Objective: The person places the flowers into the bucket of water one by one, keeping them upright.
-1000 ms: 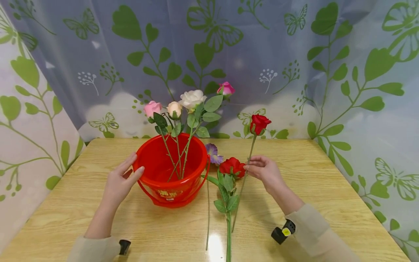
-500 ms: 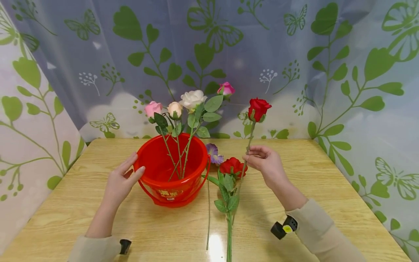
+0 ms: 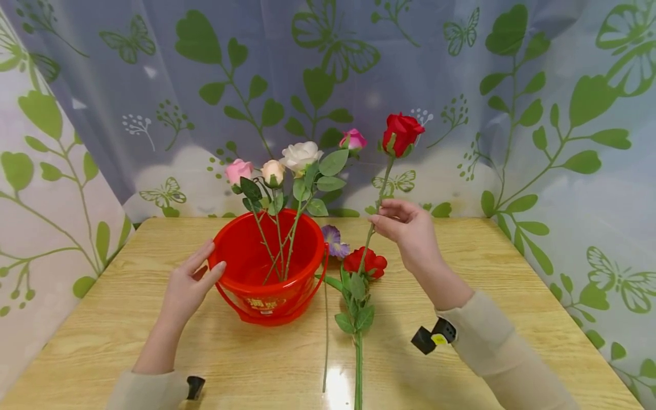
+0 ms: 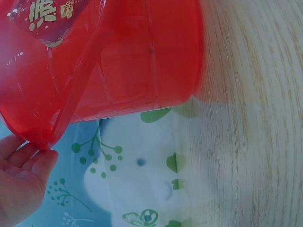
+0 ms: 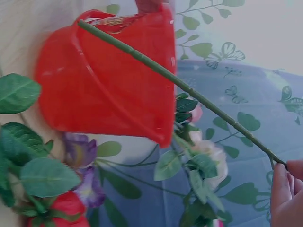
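My left hand holds the rim of a red plastic bucket at its left side; in the left wrist view its thumb and fingers meet at the bucket's edge. Pink, cream, white and magenta artificial roses stand in the bucket, leaning on its wall. To the right, my right hand pinches the stem of a red rose between thumb and fingers, bloom upward. The right wrist view shows its long bare green stem slanting across in front of the bucket, lifted off the table.
Another red flower with green leaves lies on the wooden table, its stem pointing toward me. Beside it lies a purple flower, partly behind the bucket, with a thin stem. A patterned curtain hangs behind the table.
My right hand has raised the red rose and brought it slightly left, its stem lifting off the table. The left hand and bucket have stayed in place.
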Demonstrator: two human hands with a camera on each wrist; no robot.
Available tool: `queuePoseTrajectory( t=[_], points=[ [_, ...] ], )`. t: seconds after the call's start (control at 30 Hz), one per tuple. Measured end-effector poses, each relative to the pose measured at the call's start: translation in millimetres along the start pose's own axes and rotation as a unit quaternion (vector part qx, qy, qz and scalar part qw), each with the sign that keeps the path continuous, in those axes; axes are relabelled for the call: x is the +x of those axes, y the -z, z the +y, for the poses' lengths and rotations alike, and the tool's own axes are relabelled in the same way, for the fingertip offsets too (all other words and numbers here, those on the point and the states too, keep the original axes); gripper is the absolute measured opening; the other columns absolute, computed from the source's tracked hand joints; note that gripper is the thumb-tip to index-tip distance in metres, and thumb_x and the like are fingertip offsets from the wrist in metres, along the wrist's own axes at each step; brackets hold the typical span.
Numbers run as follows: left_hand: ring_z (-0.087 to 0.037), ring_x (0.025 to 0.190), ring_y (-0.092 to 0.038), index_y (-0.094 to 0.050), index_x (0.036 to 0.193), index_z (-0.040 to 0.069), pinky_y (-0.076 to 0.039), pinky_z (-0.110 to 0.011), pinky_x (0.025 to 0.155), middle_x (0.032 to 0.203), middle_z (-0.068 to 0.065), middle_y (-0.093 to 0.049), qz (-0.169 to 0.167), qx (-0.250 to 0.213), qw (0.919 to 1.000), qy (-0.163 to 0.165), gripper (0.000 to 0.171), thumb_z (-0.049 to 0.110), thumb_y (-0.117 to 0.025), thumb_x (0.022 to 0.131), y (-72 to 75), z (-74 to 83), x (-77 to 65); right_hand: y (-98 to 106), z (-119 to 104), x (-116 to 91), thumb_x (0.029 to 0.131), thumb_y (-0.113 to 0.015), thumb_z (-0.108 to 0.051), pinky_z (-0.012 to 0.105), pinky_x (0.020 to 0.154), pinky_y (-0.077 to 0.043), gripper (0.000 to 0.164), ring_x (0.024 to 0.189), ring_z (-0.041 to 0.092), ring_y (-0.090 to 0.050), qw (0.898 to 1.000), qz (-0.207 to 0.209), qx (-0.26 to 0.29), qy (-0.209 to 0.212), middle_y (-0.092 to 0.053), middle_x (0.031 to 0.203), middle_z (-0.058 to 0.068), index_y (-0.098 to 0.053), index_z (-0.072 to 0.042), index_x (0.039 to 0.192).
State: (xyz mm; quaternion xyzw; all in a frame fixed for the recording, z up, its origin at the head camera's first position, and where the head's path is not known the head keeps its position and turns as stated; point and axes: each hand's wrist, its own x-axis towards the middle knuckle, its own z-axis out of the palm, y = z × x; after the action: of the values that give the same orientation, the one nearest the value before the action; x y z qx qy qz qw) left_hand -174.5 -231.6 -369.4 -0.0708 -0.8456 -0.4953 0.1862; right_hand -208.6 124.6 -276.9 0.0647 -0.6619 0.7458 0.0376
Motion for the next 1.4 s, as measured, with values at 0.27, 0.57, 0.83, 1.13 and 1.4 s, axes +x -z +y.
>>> queuePoseTrajectory(
  t=[0.27, 0.57, 0.83, 1.13, 1.4],
  points=[
    [-0.029, 0.120, -0.038, -0.042, 0.128, -0.004, -0.041, -0.038, 0.086, 0.132, -0.016, -0.041, -0.002, 0.006, 1.0000, 0.003, 0.054, 0.020, -0.062, 0.084, 0.1, 0.8, 0.0, -8, -18, 2, 0.079, -0.060, 0.007, 0.025, 0.074, -0.051, 0.024, 0.073, 0.012, -0.058, 0.998, 0.003, 0.048, 0.031, -0.054, 0.080, 0.001, -0.053, 0.003, 0.101],
    [-0.028, 0.120, -0.038, -0.043, 0.128, -0.003, -0.041, -0.038, 0.086, 0.132, -0.015, -0.041, -0.002, 0.001, 1.0000, 0.001, 0.054, 0.019, -0.062, 0.084, 0.4, 2.1, -1.0, -7, -34, 4, 0.078, -0.059, 0.012, 0.024, 0.069, -0.052, 0.020, 0.071, 0.015, -0.062, 0.984, 0.008, 0.164, 0.071, -0.056, 0.075, 0.003, -0.062, -0.007, 0.085],
    [-0.028, 0.120, -0.037, -0.043, 0.128, -0.004, -0.040, -0.037, 0.086, 0.132, -0.014, -0.041, 0.001, 0.002, 1.0000, 0.003, 0.053, 0.019, -0.062, 0.084, 0.7, 1.0, -1.5, -6, -51, 8, 0.076, -0.060, 0.013, 0.024, 0.068, -0.053, 0.018, 0.071, 0.018, -0.062, 0.970, 0.014, 0.222, 0.103, -0.057, 0.074, 0.006, -0.062, -0.005, 0.081],
    [-0.029, 0.120, -0.038, -0.043, 0.127, -0.005, -0.041, -0.037, 0.085, 0.131, -0.015, -0.042, 0.004, 0.000, 1.0000, -0.001, 0.053, 0.018, -0.062, 0.084, -0.1, -0.6, -0.1, -20, -52, 14, 0.076, -0.058, 0.016, 0.027, 0.069, -0.053, 0.021, 0.069, 0.018, -0.063, 0.963, 0.042, 0.238, 0.118, -0.056, 0.073, 0.006, -0.062, -0.005, 0.080],
    [-0.029, 0.120, -0.038, -0.043, 0.127, -0.005, -0.041, -0.036, 0.086, 0.131, -0.015, -0.042, 0.003, 0.004, 1.0000, 0.002, 0.053, 0.019, -0.062, 0.084, 0.1, -0.8, 0.1, -42, -42, 21, 0.076, -0.060, 0.013, 0.028, 0.069, -0.053, 0.021, 0.070, 0.016, -0.061, 0.969, 0.076, 0.196, 0.129, -0.056, 0.075, 0.004, -0.060, -0.007, 0.082]
  ],
)
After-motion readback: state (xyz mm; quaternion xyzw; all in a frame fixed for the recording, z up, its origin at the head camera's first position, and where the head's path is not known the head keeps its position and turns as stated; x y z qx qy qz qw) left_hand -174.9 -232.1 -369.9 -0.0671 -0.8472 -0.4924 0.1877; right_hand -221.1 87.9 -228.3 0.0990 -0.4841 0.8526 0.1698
